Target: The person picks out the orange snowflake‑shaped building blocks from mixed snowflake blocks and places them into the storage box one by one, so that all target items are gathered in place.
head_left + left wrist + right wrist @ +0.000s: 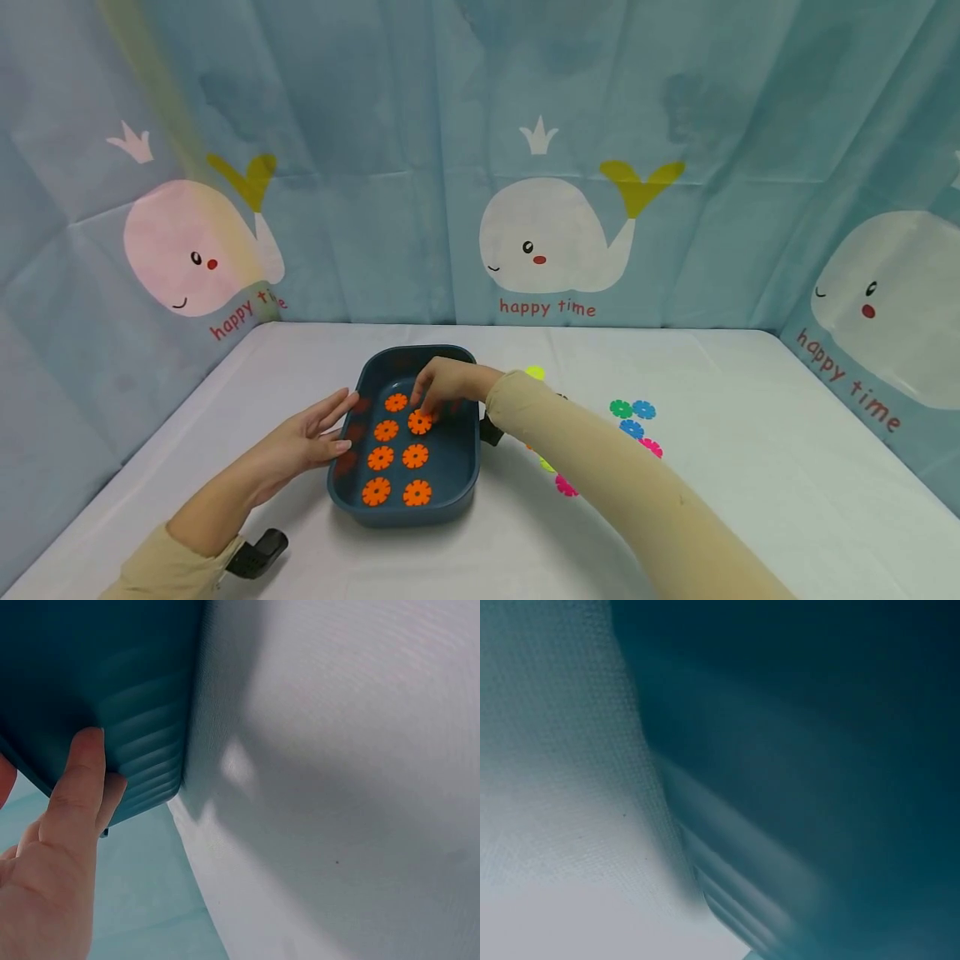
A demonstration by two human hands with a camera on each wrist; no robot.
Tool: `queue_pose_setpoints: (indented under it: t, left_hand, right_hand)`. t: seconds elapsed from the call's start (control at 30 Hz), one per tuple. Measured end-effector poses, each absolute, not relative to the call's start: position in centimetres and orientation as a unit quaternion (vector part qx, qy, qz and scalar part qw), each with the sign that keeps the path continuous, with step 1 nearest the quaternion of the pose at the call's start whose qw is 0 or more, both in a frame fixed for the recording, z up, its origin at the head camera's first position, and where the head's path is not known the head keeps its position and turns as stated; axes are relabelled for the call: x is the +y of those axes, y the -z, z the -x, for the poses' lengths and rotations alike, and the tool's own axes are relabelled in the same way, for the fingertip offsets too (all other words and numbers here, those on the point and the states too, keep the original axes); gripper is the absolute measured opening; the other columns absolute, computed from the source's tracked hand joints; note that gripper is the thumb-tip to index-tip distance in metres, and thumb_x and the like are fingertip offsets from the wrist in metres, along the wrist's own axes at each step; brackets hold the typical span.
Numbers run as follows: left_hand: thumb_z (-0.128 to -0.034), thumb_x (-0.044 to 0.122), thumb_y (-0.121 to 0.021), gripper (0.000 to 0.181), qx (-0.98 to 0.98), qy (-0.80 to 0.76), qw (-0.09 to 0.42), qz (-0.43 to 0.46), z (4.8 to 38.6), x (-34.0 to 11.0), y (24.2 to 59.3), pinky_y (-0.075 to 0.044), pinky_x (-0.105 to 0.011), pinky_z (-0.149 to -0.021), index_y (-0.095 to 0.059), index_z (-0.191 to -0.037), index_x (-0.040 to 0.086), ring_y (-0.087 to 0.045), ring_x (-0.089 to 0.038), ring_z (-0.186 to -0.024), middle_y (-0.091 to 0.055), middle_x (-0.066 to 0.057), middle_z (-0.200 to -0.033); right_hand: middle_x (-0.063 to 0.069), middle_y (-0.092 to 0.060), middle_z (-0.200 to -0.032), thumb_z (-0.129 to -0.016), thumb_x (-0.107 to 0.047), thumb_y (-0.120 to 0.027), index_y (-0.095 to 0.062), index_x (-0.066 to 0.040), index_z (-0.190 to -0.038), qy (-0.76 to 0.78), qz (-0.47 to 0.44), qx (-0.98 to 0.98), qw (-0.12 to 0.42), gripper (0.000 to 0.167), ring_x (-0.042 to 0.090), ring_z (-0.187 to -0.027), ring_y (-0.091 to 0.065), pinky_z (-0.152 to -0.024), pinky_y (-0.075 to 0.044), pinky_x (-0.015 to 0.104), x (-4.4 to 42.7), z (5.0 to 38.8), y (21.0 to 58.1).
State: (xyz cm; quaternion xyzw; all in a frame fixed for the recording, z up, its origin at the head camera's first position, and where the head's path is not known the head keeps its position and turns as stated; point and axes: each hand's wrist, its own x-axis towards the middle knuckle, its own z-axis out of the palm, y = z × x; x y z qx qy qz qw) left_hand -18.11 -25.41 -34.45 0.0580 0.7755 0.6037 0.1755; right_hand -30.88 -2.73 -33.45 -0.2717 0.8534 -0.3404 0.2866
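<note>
A dark blue rectangular bin (457,492) stands on the white table. Orange snowflake discs (380,457) lie inside in two columns. Over the bin, my right hand (450,381) reaches down with curled fingers, its fingertips at the upper edge of one orange snowflake disc (420,422), which it seems to pinch. My left hand (300,437) rests against the bin's left side; in the left wrist view, straight fingers (82,772) touch its ribbed outer wall (142,735). The right wrist view shows the bin's outer wall (742,825) close up, without the hand.
Right of the bin, loose discs lie on the table (750,467): green (620,408), blue (643,409), pink (567,485) and yellow (535,372). My right sleeve (600,467) hides part of this group. A whale-print curtain (390,242) hangs behind the table.
</note>
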Motion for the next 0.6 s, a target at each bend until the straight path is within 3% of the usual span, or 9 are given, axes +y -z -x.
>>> queue_pose_setpoints:
  t: [0.3, 0.6]
  left_hand:
    - [-0.0952, 0.010, -0.061, 0.088, 0.775, -0.605, 0.172, -0.062, 17.96, -25.37, 34.39, -0.028, -0.062, -0.107, 0.004, -0.155, 0.003, -0.008, -0.048, -0.142, -0.002, -0.015, -0.161]
    - [-0.0965, 0.006, -0.058, 0.086, 0.775, -0.605, 0.173, -0.062, 17.91, -25.29, 34.50, -0.028, -0.062, -0.107, 0.005, -0.155, 0.002, -0.007, -0.051, -0.141, -0.001, -0.016, -0.161]
  right_hand:
    - [0.003, -0.069, -0.076, -0.088, -0.001, -0.070, -0.073, -0.006, -0.099, 0.303, 0.277, 0.873, 0.265, 0.013, 0.015, -0.068, -0.066, -0.069, -0.056, 0.037, -2.93, 30.64, 33.71]
    - [0.004, -0.069, -0.078, -0.090, -0.005, -0.069, -0.070, -0.002, -0.109, 0.307, 0.283, 0.873, 0.253, 0.020, 0.015, -0.071, -0.066, -0.069, -0.057, 0.036, -2.88, 30.54, 33.59]
